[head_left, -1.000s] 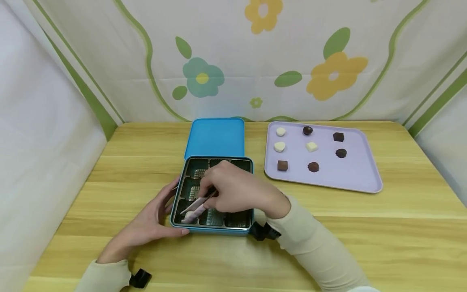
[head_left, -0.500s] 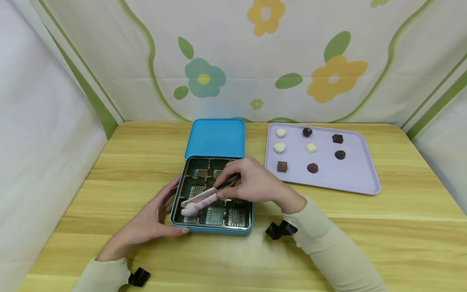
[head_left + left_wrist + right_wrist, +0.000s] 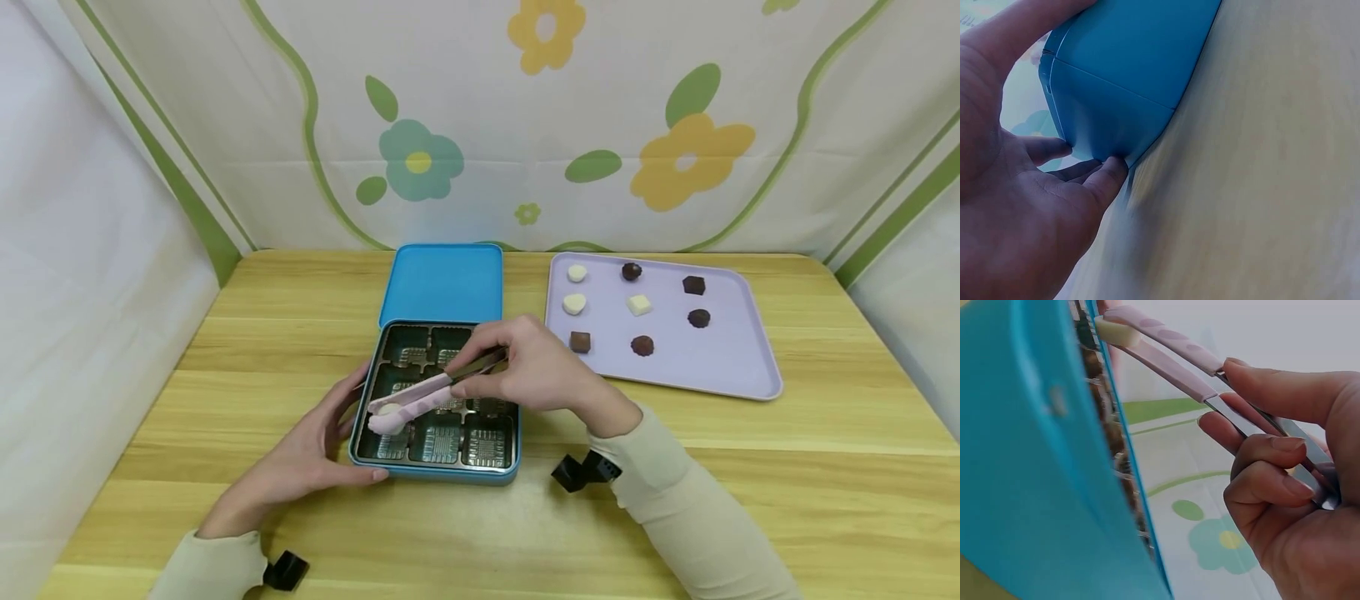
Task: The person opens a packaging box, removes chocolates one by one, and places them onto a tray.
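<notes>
A blue tin (image 3: 474, 476) lies open, lined with a dark divided insert. My left hand (image 3: 300, 454) holds its left side, thumb at the front and fingers along the side; in the left wrist view the fingertips press the tin's wall (image 3: 1107, 112). In my right hand (image 3: 543, 371) are metal tongs (image 3: 411, 403) with pale pink tips, gripped between thumb and fingers. Between those tips sits a white chocolate (image 3: 1116, 332), above the tin's front-left part. The right wrist view shows the tongs' arms nearly together around it.
The blue lid (image 3: 442, 283) lies behind the tin. A lilac tray (image 3: 720, 367) on the right carries several white and brown chocolates, among them a square brown one (image 3: 581, 342). A printed curtain (image 3: 480, 200) stands at the table's back edge.
The tongs have risen from the front-left compartment, with the white chocolate still between their tips. My right hand moved right and slightly back. My left hand stayed on the tin.
</notes>
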Demonstrator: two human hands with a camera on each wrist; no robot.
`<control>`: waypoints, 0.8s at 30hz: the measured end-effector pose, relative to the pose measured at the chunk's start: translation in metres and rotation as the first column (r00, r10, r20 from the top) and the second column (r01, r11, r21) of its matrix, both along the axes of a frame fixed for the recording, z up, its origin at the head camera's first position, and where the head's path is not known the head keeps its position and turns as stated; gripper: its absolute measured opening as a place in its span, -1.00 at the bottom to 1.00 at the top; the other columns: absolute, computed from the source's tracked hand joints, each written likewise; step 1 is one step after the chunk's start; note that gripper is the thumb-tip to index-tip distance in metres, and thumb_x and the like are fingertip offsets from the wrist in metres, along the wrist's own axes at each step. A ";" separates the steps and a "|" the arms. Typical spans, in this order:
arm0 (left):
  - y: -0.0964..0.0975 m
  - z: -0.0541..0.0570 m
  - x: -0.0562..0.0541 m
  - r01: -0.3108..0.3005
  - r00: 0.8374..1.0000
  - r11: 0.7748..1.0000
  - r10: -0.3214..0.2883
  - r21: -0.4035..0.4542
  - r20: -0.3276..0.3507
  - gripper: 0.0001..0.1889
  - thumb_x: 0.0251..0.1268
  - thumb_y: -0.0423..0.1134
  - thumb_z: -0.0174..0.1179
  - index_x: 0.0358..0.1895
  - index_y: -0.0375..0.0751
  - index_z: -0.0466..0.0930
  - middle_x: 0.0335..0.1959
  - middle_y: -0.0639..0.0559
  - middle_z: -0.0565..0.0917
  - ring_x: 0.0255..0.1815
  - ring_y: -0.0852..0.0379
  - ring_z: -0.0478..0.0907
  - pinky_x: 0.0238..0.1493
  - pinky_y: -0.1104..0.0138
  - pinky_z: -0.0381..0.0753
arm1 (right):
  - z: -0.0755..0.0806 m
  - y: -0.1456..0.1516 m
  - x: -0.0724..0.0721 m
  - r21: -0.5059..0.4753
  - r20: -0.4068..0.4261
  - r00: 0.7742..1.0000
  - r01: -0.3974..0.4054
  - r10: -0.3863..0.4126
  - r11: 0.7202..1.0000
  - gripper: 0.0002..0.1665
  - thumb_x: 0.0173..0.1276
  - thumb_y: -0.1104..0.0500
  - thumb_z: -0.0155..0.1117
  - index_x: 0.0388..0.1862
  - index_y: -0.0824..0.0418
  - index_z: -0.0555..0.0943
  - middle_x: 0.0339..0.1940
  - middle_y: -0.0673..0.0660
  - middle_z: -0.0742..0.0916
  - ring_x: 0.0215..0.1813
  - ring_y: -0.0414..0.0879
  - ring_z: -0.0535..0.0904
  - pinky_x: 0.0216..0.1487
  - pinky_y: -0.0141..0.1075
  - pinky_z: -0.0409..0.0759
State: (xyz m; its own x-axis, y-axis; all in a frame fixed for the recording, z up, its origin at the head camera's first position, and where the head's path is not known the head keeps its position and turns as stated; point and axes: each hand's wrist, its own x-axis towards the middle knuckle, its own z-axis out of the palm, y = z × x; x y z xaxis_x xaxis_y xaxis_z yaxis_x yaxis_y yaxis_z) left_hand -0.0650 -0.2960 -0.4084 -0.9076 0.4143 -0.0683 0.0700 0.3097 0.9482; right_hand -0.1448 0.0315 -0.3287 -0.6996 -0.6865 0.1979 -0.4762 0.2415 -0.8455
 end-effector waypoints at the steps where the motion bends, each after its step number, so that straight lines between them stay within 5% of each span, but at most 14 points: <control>1: 0.000 0.000 0.000 0.000 1.000 1.000 0.000 0.000 0.003 0.38 0.04 -0.32 0.68 0.81 0.16 -0.18 0.80 -0.24 -0.04 0.78 -0.34 -0.07 0.43 0.71 0.17 | 0.002 0.002 0.000 -0.007 0.003 1.000 0.012 -0.012 1.000 -0.84 0.26 0.23 0.66 -0.18 0.06 0.90 -0.24 -0.06 0.85 -0.23 -0.16 0.66 -0.25 -0.31 0.62; 13: 0.001 0.001 0.000 0.008 1.000 0.999 -0.008 0.039 -0.001 0.38 0.03 -0.37 0.68 0.81 0.15 -0.16 0.79 -0.25 -0.01 0.73 -0.38 0.03 0.43 0.66 0.28 | 0.013 0.051 -0.001 -0.075 0.062 0.977 0.210 -0.206 0.975 -0.76 0.24 0.29 0.66 -0.11 0.12 0.90 -0.17 0.06 0.88 -0.30 -0.13 0.68 -0.33 -0.36 0.65; 19: 0.001 0.001 -0.001 0.012 1.000 0.999 -0.011 0.047 -0.008 0.37 0.03 -0.38 0.67 0.81 0.14 -0.16 0.78 -0.23 0.00 0.73 -0.33 0.00 0.45 0.67 0.27 | 0.017 0.092 -0.005 -0.123 0.044 0.944 0.330 -0.327 0.936 -0.74 0.23 0.39 0.64 -0.08 0.26 0.87 -0.18 0.05 0.87 -0.30 -0.19 0.73 -0.27 -0.42 0.72; 24: 0.000 0.001 0.000 0.012 1.000 0.999 -0.012 0.046 -0.002 0.37 0.04 -0.39 0.67 0.81 0.15 -0.16 0.78 -0.24 0.00 0.73 -0.34 0.01 0.45 0.67 0.27 | 0.018 0.127 -0.001 -0.187 0.100 0.909 0.417 -0.405 0.889 -0.75 0.26 0.43 0.59 -0.07 0.36 0.84 -0.32 0.00 0.85 -0.51 -0.16 0.63 -0.43 -0.40 0.63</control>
